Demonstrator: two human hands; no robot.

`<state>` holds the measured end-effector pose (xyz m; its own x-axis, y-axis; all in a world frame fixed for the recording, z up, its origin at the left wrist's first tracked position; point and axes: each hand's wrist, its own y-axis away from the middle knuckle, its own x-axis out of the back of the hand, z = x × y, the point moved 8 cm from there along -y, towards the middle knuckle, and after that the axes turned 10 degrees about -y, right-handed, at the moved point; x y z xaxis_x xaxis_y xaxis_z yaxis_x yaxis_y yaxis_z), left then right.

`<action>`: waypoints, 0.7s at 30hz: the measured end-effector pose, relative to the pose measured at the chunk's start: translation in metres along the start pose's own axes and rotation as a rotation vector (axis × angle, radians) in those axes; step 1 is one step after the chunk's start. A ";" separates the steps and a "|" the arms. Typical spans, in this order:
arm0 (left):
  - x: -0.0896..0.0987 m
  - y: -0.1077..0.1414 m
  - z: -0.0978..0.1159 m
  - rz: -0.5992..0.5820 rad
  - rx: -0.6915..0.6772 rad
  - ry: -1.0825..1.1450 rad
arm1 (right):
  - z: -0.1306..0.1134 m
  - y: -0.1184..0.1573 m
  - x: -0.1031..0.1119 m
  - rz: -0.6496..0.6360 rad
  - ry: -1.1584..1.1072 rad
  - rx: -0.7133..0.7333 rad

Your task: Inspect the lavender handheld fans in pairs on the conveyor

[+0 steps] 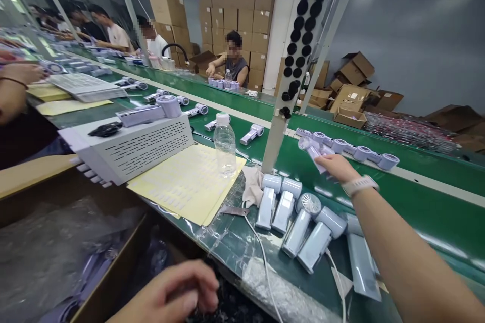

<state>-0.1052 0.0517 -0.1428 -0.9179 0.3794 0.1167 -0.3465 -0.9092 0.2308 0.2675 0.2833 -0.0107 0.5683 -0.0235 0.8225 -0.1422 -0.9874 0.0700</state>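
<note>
Fan in play: lilac one w/ a clear round head [313,153], out past the table's [223,236] far edge, over the green belt [424,204]. Your right hand [338,167] has it pinched by the handle end, thumb + fingers; can't tell if it's lifted or resting on the belt. Your left hand [182,287] is down by the table's near edge, fingers loosely curled, nothing visible in it.

Key relation: fan is fwd and to the right of your left hand, well apart; right hand is nearer by far, already on it. Long axis slants approx. from head (far left) to handle (near right, at your fingers). Row of lilac fans [340,146] runs along the belt's white strip, just beyond the held one; its head is near the row's left end. Touching or not: can't tell.

Between your hands, toward the table's far edge: pale blue fans [298,229], handles pointing approx. at the near edge. White cable [261,242] crosses to their left, running over the near edge. Left of that, flat metal piece [234,210], then yellow sheets [178,189] w/ clear bottle [225,144] upright at their right corner.
</note>
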 end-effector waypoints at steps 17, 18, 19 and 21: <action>-0.155 -0.077 0.078 -0.284 -0.094 0.773 | 0.061 0.211 -0.039 0.327 -0.031 0.224; -0.149 -0.074 0.081 -0.254 -0.128 0.767 | 0.063 0.205 -0.043 0.352 -0.017 0.220; -0.142 -0.072 0.083 -0.207 -0.159 0.746 | 0.062 0.202 -0.050 0.352 -0.019 0.233; -0.127 -0.069 0.084 -0.093 -0.220 0.663 | 0.060 0.206 -0.058 0.348 -0.041 0.257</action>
<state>0.0517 0.0808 -0.0926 -0.7825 0.3367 -0.5238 -0.3965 -0.9180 0.0022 0.2536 0.0716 -0.0774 0.5546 -0.3635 0.7485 -0.1278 -0.9261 -0.3550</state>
